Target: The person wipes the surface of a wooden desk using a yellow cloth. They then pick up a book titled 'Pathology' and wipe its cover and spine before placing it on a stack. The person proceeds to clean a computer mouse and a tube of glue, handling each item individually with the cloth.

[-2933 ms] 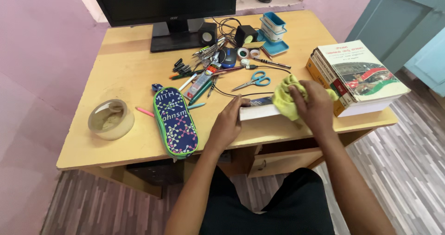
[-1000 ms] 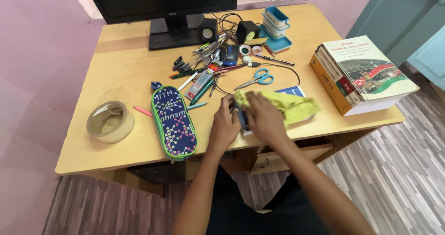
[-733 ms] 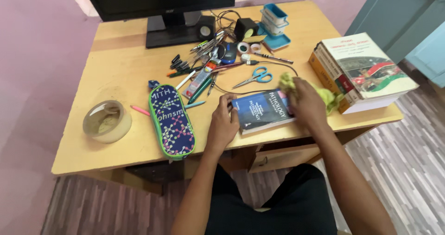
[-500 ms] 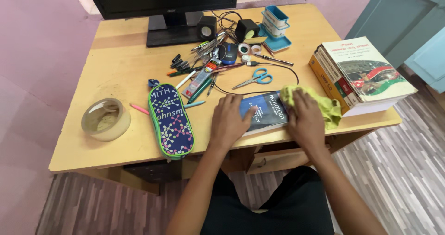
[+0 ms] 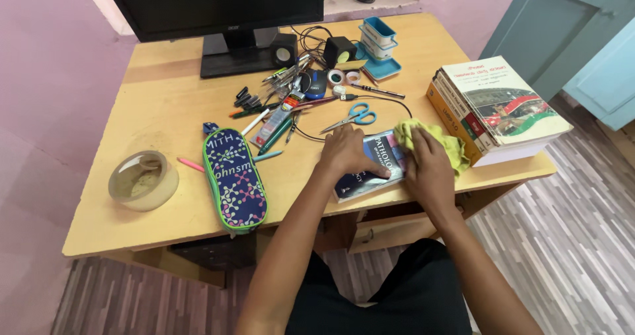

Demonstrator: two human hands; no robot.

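A dark blue book [image 5: 365,176] lies flat near the front edge of the wooden desk [image 5: 165,110]. My left hand [image 5: 348,152] rests palm-down on its cover, fingers spread. My right hand [image 5: 427,164] presses a yellow-green cloth [image 5: 440,140] against the book's right part. The cloth bunches out past the fingers toward a stack of books [image 5: 493,107] at the right.
A patterned pencil case [image 5: 233,178] lies left of the book, a round clear lidded container [image 5: 141,179] further left. Blue-handled scissors [image 5: 350,117], pens, tape rolls, cables, small speakers, a blue tray and a monitor [image 5: 218,4] crowd the desk's back.
The left hand slid from the book's left edge onto its cover. The right hand with the cloth swept left, then back to the book's right side.
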